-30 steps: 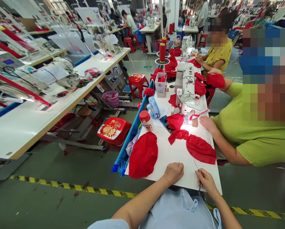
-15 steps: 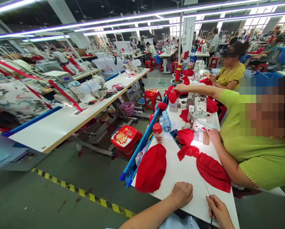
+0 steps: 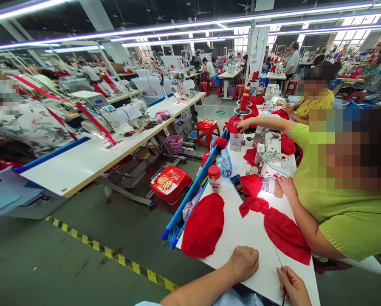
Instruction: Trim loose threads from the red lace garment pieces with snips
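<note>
My left hand (image 3: 244,262) rests as a closed fist on the near end of the white sewing table (image 3: 235,238); nothing shows in it. To its right, my right hand (image 3: 292,285) pinches a thin dark rod-like tool (image 3: 278,257), its tip slanting up and away. That tip lies close to a red fabric piece (image 3: 287,236) at the table's right edge. Another rounded red fabric piece (image 3: 203,225) lies flat beyond my left fist. More red cloth (image 3: 252,186) runs to the sewing machine (image 3: 269,146), where a co-worker's hand (image 3: 287,187) rests beside the lit needle plate.
A co-worker in a green top (image 3: 346,212) sits at the right, one arm (image 3: 269,122) stretched across the machine. A white jar with a red lid (image 3: 214,178), a phone (image 3: 238,187) and a blue tape roll (image 3: 225,162) stand or lie along the left side. A red stool (image 3: 171,185) is on the floor.
The co-worker's far hand no longer has the small red cloth dangling before the white box; it is now at the red pile. The view shifts slightly. My hands stay nearly still.
</note>
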A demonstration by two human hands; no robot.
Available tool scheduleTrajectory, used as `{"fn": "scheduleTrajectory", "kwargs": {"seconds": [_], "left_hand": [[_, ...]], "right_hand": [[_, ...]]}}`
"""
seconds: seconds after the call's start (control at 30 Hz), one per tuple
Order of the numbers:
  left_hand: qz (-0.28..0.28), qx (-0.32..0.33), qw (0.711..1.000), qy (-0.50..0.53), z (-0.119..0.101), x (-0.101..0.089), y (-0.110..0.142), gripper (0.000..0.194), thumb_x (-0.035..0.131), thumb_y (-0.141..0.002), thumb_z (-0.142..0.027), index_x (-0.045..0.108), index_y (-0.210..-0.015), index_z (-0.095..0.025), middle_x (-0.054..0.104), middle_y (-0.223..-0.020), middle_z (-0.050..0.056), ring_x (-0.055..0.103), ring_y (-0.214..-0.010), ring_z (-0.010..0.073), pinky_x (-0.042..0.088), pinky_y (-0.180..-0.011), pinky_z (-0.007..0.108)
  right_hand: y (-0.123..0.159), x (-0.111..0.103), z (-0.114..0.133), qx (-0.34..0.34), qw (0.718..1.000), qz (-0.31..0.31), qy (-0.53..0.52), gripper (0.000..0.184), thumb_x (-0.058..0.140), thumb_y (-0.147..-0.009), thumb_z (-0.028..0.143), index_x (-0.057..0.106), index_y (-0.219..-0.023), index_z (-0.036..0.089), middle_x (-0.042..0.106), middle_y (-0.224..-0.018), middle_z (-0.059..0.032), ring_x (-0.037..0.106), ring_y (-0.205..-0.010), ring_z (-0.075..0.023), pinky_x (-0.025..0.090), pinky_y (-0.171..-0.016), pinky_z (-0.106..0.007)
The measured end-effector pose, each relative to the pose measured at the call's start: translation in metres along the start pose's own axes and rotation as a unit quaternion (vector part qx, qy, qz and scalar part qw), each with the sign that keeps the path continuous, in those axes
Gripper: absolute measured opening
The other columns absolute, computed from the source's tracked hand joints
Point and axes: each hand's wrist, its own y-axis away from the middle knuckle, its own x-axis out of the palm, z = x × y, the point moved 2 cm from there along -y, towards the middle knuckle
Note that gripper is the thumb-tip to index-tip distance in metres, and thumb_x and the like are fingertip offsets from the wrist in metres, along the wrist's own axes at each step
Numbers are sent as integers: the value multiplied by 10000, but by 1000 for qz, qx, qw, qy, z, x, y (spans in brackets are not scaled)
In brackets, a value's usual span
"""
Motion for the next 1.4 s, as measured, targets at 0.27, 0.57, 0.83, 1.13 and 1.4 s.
{"fn": "scheduleTrajectory", "kwargs": {"seconds": [0.27, 0.57, 0.83, 1.13, 1.4], "left_hand": [[-6, -1, 1000, -1, 0, 0, 0, 98, 580, -846, -277, 530, -821, -196, 667, -723, 9, 638, -632, 166, 366, -512, 275], [-3, -2, 1000, -4, -2, -1, -1, 96, 583, -847, -275, 528, -820, -202, 672, -722, 8, 643, -640, 168, 358, -513, 279], [-1, 0, 1000, -4, -2, -3, 0, 91, 567, -852, -276, 541, -815, -197, 676, -722, 11, 648, -645, 176, 372, -508, 284], [0, -5, 1000, -4, -3, -4, -1, 89, 570, -847, -276, 544, -811, -198, 678, -718, 5, 652, -642, 175, 358, -502, 282], [2, -7, 1000, 0, -2, -6, -1, 95, 565, -854, -279, 545, -811, -197, 674, -713, 16, 650, -645, 175, 361, -508, 280]], "right_hand": [[9, 2, 14, -17, 1000, -15, 15, 558, 494, -703, 796, 418, -648, 246, 421, -407, 65, 349, -381, -113, 249, -401, -240], [7, 1, 10, -11, 1000, -9, -2, 582, 523, -685, 807, 396, -645, 241, 411, -403, 75, 318, -375, -93, 226, -403, -225], [8, 1, 11, -15, 1000, -12, -7, 556, 528, -708, 780, 397, -643, 244, 417, -410, 74, 339, -381, -97, 223, -405, -237], [9, 1, 11, -17, 1000, -13, -18, 552, 550, -708, 769, 409, -647, 238, 424, -414, 75, 341, -381, -94, 226, -404, -228], [10, 1, 13, -20, 1000, -12, 7, 561, 514, -713, 788, 406, -641, 243, 429, -415, 69, 346, -378, -100, 249, -396, -235]]}}
